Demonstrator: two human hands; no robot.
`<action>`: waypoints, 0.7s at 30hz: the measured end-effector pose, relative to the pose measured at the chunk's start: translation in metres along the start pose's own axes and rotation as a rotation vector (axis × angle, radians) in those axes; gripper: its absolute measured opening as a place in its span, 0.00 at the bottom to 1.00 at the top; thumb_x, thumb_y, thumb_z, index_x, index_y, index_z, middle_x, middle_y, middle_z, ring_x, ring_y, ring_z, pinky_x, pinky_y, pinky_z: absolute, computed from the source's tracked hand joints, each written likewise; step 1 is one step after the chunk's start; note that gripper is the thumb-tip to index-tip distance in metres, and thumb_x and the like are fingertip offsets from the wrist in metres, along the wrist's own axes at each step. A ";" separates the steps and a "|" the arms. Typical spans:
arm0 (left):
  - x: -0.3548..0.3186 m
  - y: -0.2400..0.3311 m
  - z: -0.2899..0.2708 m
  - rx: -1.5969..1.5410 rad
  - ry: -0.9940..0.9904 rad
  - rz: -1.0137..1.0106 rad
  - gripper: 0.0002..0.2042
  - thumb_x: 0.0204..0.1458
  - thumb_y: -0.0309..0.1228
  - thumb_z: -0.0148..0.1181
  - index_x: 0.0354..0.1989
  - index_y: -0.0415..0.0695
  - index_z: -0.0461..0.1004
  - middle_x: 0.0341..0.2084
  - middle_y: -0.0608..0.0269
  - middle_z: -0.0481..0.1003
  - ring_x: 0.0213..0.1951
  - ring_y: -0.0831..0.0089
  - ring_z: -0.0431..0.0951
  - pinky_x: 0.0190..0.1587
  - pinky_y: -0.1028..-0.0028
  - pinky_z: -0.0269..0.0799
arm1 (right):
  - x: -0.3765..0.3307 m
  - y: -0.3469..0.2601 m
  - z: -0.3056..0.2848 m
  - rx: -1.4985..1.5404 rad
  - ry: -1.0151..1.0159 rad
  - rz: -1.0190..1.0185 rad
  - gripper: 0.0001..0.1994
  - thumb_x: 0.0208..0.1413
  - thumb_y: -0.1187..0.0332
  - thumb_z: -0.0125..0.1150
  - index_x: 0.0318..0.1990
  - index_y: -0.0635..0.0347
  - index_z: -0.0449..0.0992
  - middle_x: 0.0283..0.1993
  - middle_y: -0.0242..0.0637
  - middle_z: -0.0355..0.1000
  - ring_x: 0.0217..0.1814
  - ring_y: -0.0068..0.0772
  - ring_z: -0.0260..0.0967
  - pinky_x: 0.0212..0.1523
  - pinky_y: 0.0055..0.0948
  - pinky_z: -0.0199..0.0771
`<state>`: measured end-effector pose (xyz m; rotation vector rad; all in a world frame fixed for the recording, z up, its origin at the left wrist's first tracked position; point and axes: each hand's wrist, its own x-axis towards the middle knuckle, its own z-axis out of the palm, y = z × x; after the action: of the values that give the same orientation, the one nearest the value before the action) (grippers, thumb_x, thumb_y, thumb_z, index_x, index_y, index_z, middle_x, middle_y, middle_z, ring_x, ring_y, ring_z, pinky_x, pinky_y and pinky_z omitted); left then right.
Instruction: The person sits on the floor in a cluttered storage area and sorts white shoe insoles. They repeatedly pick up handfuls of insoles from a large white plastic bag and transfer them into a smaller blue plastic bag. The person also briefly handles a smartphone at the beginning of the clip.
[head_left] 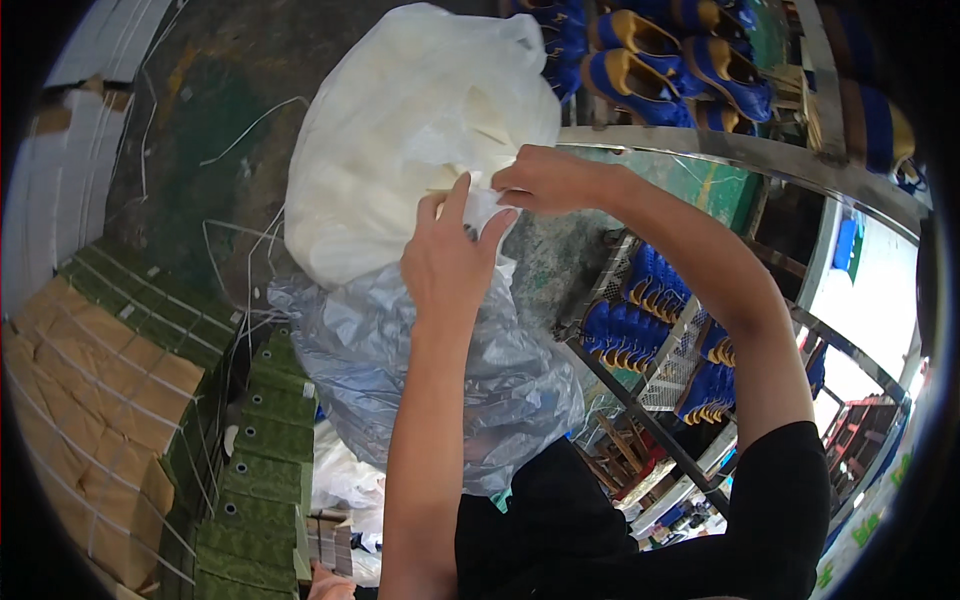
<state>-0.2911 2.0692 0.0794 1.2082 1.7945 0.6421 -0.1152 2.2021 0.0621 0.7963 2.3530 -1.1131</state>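
Note:
A big translucent white plastic bag (390, 130), bulging with pale cream contents, stands in front of me. My left hand (450, 250) is at its near right side, fingers curled on the gathered plastic, thumb and forefinger apart around a crumpled white part. From the right, my right hand (545, 182) reaches across and pinches the same gathered plastic with bent fingers. Just what lies between the fingertips is partly hidden. Below the white bag, against my body, sits a crumpled grey plastic bag (370, 350), partly covered by my left forearm.
Metal racks (700, 143) at the right hold several blue and tan shoes (630, 85), with more blue shoes (635, 310) lower down. At left are green boxes (265, 440) and a strapped brown-paper bundle (90, 410). Loose white straps (250, 130) lie on the floor.

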 end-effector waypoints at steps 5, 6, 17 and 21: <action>0.022 -0.007 0.060 -0.291 -0.345 -0.260 0.24 0.61 0.52 0.59 0.44 0.39 0.82 0.29 0.47 0.82 0.37 0.47 0.83 0.41 0.56 0.74 | -0.011 0.001 -0.004 -0.033 0.207 0.179 0.09 0.54 0.67 0.61 0.42 0.53 0.80 0.29 0.43 0.79 0.37 0.49 0.78 0.42 0.49 0.74; 0.014 -0.007 0.064 -0.360 -0.253 -0.283 0.25 0.61 0.52 0.58 0.41 0.38 0.82 0.27 0.48 0.82 0.35 0.47 0.82 0.41 0.57 0.74 | -0.015 0.004 -0.003 -0.094 0.228 0.246 0.10 0.53 0.66 0.61 0.42 0.52 0.80 0.30 0.42 0.80 0.38 0.48 0.79 0.42 0.48 0.75; 0.006 0.003 0.053 -0.227 -0.192 -0.206 0.26 0.66 0.49 0.50 0.34 0.35 0.82 0.22 0.43 0.78 0.28 0.47 0.79 0.36 0.57 0.71 | 0.015 0.037 0.017 -0.109 0.416 0.313 0.19 0.51 0.74 0.62 0.52 0.49 0.73 0.32 0.43 0.80 0.42 0.51 0.80 0.39 0.48 0.78; -0.002 0.019 0.052 -0.207 -0.160 -0.115 0.23 0.66 0.44 0.50 0.33 0.34 0.81 0.22 0.41 0.78 0.28 0.45 0.79 0.35 0.57 0.71 | 0.043 0.042 0.019 -0.270 0.503 0.493 0.12 0.56 0.69 0.60 0.48 0.52 0.73 0.34 0.46 0.80 0.42 0.53 0.80 0.38 0.50 0.79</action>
<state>-0.2371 2.0729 0.0689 0.9822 1.6081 0.6296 -0.1179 2.2219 0.0023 1.5785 2.3990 -0.4099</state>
